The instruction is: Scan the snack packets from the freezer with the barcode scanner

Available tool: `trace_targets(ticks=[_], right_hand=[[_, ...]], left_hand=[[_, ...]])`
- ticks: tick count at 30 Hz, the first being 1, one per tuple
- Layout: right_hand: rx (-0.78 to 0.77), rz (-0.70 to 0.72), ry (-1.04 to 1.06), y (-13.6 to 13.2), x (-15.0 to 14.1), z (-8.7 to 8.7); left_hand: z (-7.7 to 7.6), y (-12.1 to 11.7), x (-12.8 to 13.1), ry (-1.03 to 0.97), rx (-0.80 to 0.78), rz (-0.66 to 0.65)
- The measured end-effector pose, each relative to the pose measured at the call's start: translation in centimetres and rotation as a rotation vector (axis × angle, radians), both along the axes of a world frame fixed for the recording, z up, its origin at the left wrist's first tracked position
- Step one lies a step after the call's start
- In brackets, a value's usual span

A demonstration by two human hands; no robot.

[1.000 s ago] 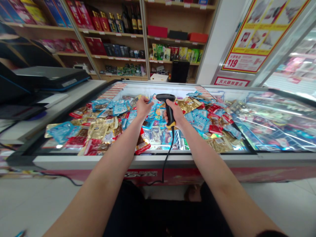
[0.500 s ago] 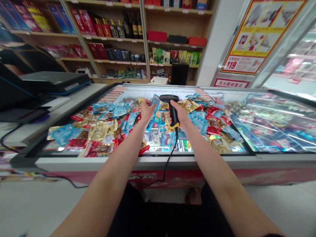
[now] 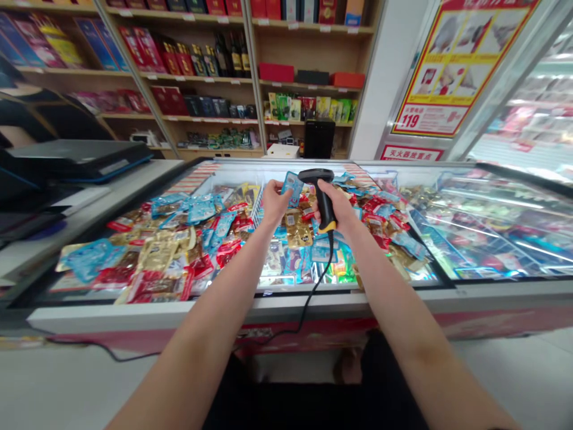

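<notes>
My left hand pinches a small blue snack packet by its left edge, held up above the heap. Wrapped around the grip of a black and yellow barcode scanner is my right hand; the scanner's head sits just right of the packet, and its cable hangs down over the front edge. Below and between the hands lies a gold packet with a white label. Red, gold and blue packets are heaped on the glass top to the left, with more to the right.
The chest freezer spans the view, with a white-edged front rim. A counter with a dark flat device stands at left, a person's dark-clothed body behind it. Stocked shelves line the back; a poster hangs right.
My left hand has raised and turned the blue packet beside the scanner head, so more of it shows. The gold packet below is more exposed. The whole view has shifted slightly.
</notes>
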State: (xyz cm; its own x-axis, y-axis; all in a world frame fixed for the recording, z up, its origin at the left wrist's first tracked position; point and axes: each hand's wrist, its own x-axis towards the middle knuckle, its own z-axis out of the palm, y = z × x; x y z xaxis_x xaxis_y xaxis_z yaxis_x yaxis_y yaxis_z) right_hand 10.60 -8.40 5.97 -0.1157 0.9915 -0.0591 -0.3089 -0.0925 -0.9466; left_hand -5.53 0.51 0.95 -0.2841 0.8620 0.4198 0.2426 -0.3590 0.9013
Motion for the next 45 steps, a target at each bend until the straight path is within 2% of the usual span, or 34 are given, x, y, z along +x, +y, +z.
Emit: trace_targets(ticks=[8,15,24,27,30,33,37,40,43,45], right_hand=[[0.02,0.03,0.016,-1.0,-1.0,-0.1],[0.025,0.047,-0.005,-1.2,-0.9,-0.2],[0.014,0.054,-0.025,-1.2,-0.8,-0.5],[0.024,0.003,-0.013,-1.2,-0.6,-0.3],[0.072,-0.131,0.01,-1.0,-0.1,0.0],[0.118,-0.25,0.033,-0.6,0.6,0.1],[0.138,-0.304,0.062,-0.5,1.0,0.2],[0.12,-0.31,0.07,-0.5,0.9,0.1],[0.106,-0.299,0.06,-0.3,0.7,-0.2],[0.109,-0.293,0.047,-0.1,0.7,-0.4]], left_hand=[[-0.2,-0.7,-0.4,0.092,-0.032,0.05],[-0.8,0.3,-1.3,0.09,-0.07,0.083],[-0.4,-0.1,-1.1,0.061,-0.076,0.084],[-0.6,0.1,-0.7,-0.068,-0.108,0.028],[-0.9,-0.1,0.1,-0.147,-0.156,-0.061],[-1.4,-0.8,1.1,0.062,-0.11,-0.078],[-2.0,-1.8,1.8,0.442,-0.033,0.01],[-2.4,-2.5,1.7,0.619,-0.144,0.051],[-2.6,-3.2,1.6,0.752,-0.266,0.002],[-2.8,-3.8,1.9,0.819,-0.289,-0.038]])
